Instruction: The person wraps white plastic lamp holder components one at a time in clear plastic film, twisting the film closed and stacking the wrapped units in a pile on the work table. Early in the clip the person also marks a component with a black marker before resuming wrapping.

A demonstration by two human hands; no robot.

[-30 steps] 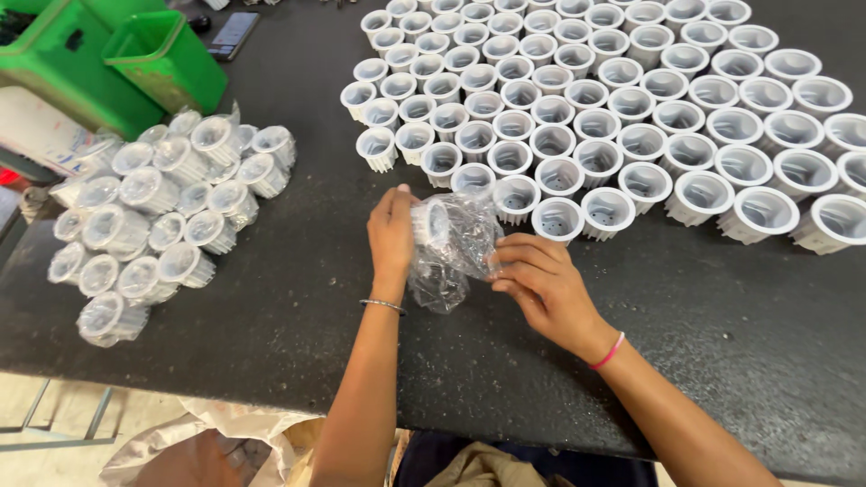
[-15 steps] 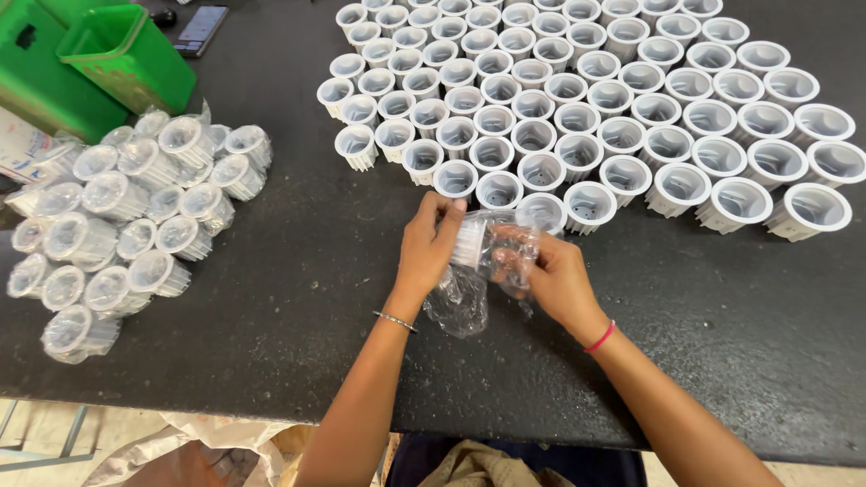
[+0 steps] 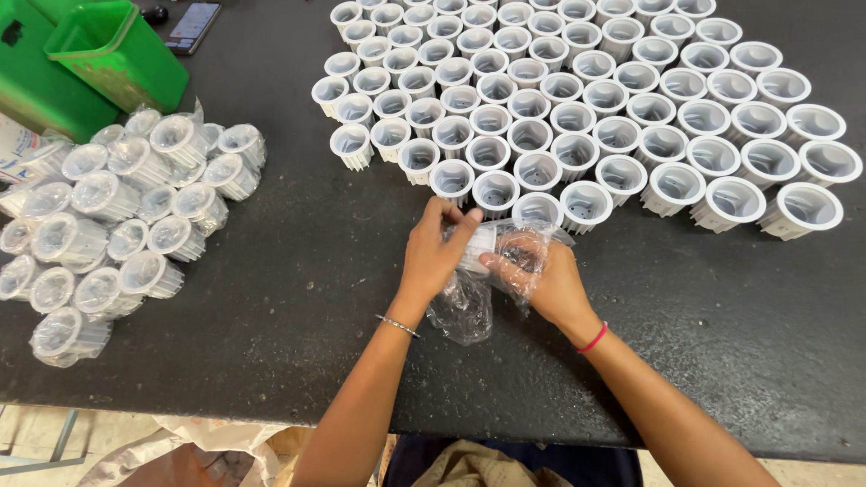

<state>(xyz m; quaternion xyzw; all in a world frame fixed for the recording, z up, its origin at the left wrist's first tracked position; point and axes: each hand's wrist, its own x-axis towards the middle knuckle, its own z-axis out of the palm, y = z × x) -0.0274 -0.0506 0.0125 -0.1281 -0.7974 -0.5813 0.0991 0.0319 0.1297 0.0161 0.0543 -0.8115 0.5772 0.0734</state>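
Observation:
My left hand (image 3: 433,257) and my right hand (image 3: 548,281) hold a white ribbed plastic housing (image 3: 482,245) between them, half inside a clear plastic bag (image 3: 469,302). The left fingers pinch the housing's rim. The right fingers grip the bag's mouth around the housing, and the rest of the bag hangs down onto the dark tabletop (image 3: 289,298). Both hands are just in front of the nearest row of unbagged white housings (image 3: 586,117), which stand open side up in rows at the back right.
A heap of bagged housings (image 3: 117,225) lies at the left. Green plastic bins (image 3: 99,54) stand at the back left, with a phone (image 3: 194,22) beside them. The table's front edge runs along the bottom, above a plastic sack (image 3: 171,451) on the floor.
The hands with the bag and housing stay at the table's middle. The housing has slid further into the bag, and the right hand has closed over the bag's mouth.

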